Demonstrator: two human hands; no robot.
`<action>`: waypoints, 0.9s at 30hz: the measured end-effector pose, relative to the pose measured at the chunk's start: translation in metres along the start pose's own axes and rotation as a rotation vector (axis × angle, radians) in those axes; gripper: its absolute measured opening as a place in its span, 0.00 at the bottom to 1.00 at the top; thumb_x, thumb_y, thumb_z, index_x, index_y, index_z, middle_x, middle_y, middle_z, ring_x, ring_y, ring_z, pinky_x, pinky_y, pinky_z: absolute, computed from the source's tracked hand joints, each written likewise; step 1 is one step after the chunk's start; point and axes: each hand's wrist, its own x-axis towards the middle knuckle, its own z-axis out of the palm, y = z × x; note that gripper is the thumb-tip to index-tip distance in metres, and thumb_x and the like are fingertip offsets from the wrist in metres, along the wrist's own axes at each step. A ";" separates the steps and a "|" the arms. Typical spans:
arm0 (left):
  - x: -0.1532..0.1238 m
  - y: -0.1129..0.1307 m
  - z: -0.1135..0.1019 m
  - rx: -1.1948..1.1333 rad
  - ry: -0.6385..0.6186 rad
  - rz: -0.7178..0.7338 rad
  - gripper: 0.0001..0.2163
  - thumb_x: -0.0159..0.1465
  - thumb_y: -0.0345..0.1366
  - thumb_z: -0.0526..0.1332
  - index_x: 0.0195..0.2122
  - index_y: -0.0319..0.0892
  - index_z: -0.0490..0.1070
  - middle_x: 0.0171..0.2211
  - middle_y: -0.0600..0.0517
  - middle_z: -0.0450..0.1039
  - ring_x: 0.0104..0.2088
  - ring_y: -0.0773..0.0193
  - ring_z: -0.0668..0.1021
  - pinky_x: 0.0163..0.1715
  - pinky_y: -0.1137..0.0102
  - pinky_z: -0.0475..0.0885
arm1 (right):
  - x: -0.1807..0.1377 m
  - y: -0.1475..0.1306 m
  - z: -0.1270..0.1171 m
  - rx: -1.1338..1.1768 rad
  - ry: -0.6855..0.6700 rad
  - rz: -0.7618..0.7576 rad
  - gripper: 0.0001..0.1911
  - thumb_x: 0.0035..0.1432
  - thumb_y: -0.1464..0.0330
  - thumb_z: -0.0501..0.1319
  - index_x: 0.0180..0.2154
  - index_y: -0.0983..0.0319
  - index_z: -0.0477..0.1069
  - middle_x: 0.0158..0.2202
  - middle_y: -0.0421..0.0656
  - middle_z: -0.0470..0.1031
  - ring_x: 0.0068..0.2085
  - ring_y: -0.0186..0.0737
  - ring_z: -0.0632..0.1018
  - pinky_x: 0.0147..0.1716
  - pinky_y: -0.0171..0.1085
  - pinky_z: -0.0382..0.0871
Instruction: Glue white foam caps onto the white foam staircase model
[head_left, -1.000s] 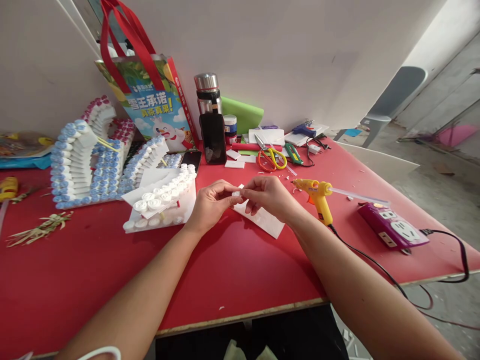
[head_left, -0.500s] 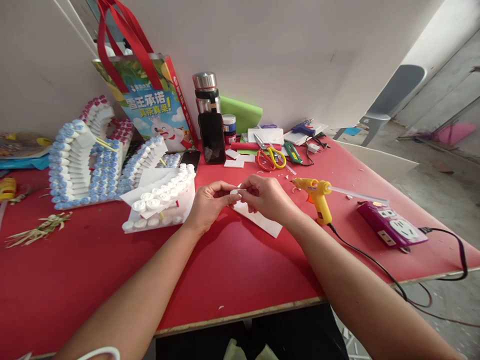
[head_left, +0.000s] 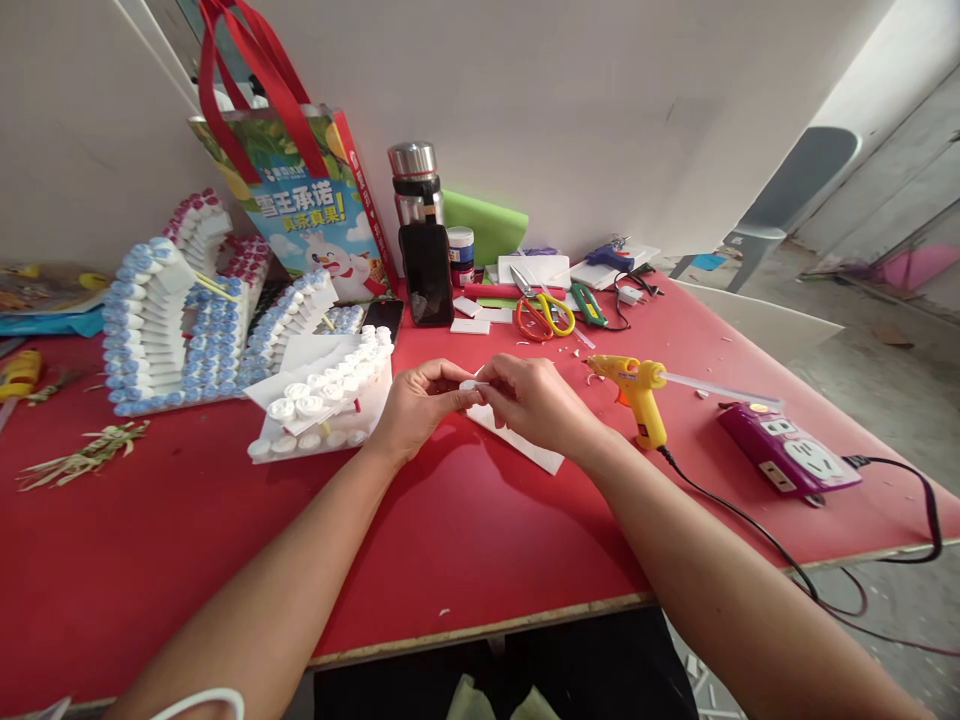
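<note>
Between both hands is a small white paper roll [head_left: 470, 385], mostly covered by my fingers. My left hand [head_left: 420, 405] pinches it from the left with thumb and forefinger. From the other side, my right hand [head_left: 534, 402] closes its fingertips on the same roll. A flat white paper sheet [head_left: 536, 455] lies on the table under my right hand. Left of my left hand stands a white paper piece [head_left: 322, 400] covered in rows of white rolled rosettes. A yellow glue gun [head_left: 637, 395] rests on the table to the right of my right hand.
The red table [head_left: 465, 560] carries blue-and-white rolled-paper pieces [head_left: 146, 330], a gift bag [head_left: 307, 210], a steel flask [head_left: 414, 180], a phone [head_left: 426, 275], scissors [head_left: 544, 312] and a green cutter [head_left: 589, 304]. A purple power strip [head_left: 787, 455] sits right, its cord [head_left: 926, 500] trailing over the edge.
My hands stay nearly in place, fingers shifting slightly around the paper roll, whose round end now shows a little more. The whole view has shifted slightly.
</note>
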 end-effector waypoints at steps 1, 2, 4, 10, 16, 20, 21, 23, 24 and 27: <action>0.000 0.000 0.000 0.009 0.000 0.009 0.13 0.50 0.38 0.76 0.33 0.40 0.79 0.29 0.53 0.76 0.29 0.67 0.74 0.33 0.70 0.71 | 0.000 0.000 0.000 0.017 -0.009 0.008 0.05 0.64 0.71 0.58 0.35 0.62 0.72 0.22 0.39 0.75 0.25 0.34 0.74 0.28 0.33 0.59; 0.000 0.000 0.000 0.017 0.001 0.016 0.13 0.50 0.38 0.76 0.33 0.40 0.78 0.29 0.53 0.76 0.29 0.67 0.74 0.33 0.70 0.71 | 0.000 0.000 -0.001 0.039 -0.017 0.011 0.05 0.64 0.72 0.58 0.35 0.62 0.72 0.21 0.38 0.75 0.24 0.34 0.74 0.28 0.32 0.60; -0.001 0.001 0.001 0.032 0.001 0.027 0.13 0.50 0.38 0.77 0.32 0.40 0.77 0.29 0.54 0.75 0.29 0.67 0.74 0.33 0.71 0.71 | 0.000 0.002 -0.001 0.091 -0.037 0.012 0.05 0.64 0.72 0.58 0.35 0.62 0.72 0.20 0.37 0.74 0.24 0.33 0.74 0.29 0.32 0.62; -0.002 0.001 0.004 0.098 0.020 0.047 0.14 0.50 0.41 0.77 0.32 0.41 0.77 0.29 0.52 0.76 0.33 0.63 0.78 0.37 0.69 0.72 | 0.001 0.006 0.000 0.174 -0.057 0.053 0.05 0.63 0.71 0.58 0.34 0.61 0.72 0.19 0.36 0.74 0.23 0.33 0.77 0.30 0.32 0.65; -0.003 0.005 0.003 0.251 -0.061 0.098 0.14 0.60 0.45 0.70 0.42 0.42 0.81 0.33 0.51 0.73 0.30 0.66 0.75 0.34 0.69 0.71 | 0.004 0.010 0.004 0.196 0.009 0.145 0.05 0.61 0.71 0.60 0.31 0.62 0.70 0.25 0.39 0.78 0.21 0.33 0.77 0.26 0.31 0.67; -0.001 0.003 0.003 0.229 -0.075 0.062 0.14 0.61 0.45 0.69 0.43 0.43 0.81 0.34 0.51 0.74 0.31 0.66 0.76 0.36 0.69 0.72 | 0.005 0.011 0.004 0.223 0.009 0.196 0.07 0.62 0.68 0.60 0.31 0.62 0.70 0.27 0.41 0.79 0.20 0.32 0.77 0.23 0.31 0.67; -0.001 0.001 0.004 0.206 -0.060 0.035 0.14 0.61 0.45 0.69 0.43 0.42 0.81 0.34 0.51 0.74 0.30 0.66 0.76 0.36 0.69 0.72 | 0.005 0.011 0.004 0.205 0.019 0.210 0.08 0.62 0.67 0.61 0.30 0.62 0.70 0.27 0.40 0.79 0.20 0.32 0.77 0.23 0.31 0.66; -0.001 -0.001 0.007 0.123 -0.033 -0.034 0.14 0.61 0.45 0.69 0.42 0.41 0.80 0.32 0.52 0.75 0.29 0.68 0.74 0.35 0.70 0.72 | 0.005 0.008 0.001 0.153 0.048 0.230 0.08 0.61 0.66 0.61 0.29 0.62 0.69 0.26 0.40 0.78 0.19 0.31 0.76 0.22 0.31 0.64; -0.001 -0.002 0.009 0.065 -0.030 -0.067 0.14 0.61 0.45 0.69 0.42 0.41 0.80 0.33 0.51 0.75 0.29 0.68 0.74 0.35 0.70 0.72 | 0.006 0.006 -0.001 0.119 0.057 0.234 0.09 0.61 0.67 0.61 0.29 0.62 0.69 0.24 0.40 0.78 0.18 0.31 0.75 0.22 0.31 0.63; -0.001 -0.003 0.014 -0.110 -0.059 -0.140 0.13 0.60 0.43 0.70 0.41 0.40 0.80 0.35 0.50 0.77 0.32 0.68 0.75 0.38 0.71 0.72 | 0.004 -0.007 -0.012 -0.018 0.051 0.223 0.10 0.61 0.69 0.61 0.27 0.61 0.69 0.21 0.39 0.75 0.19 0.32 0.73 0.22 0.32 0.60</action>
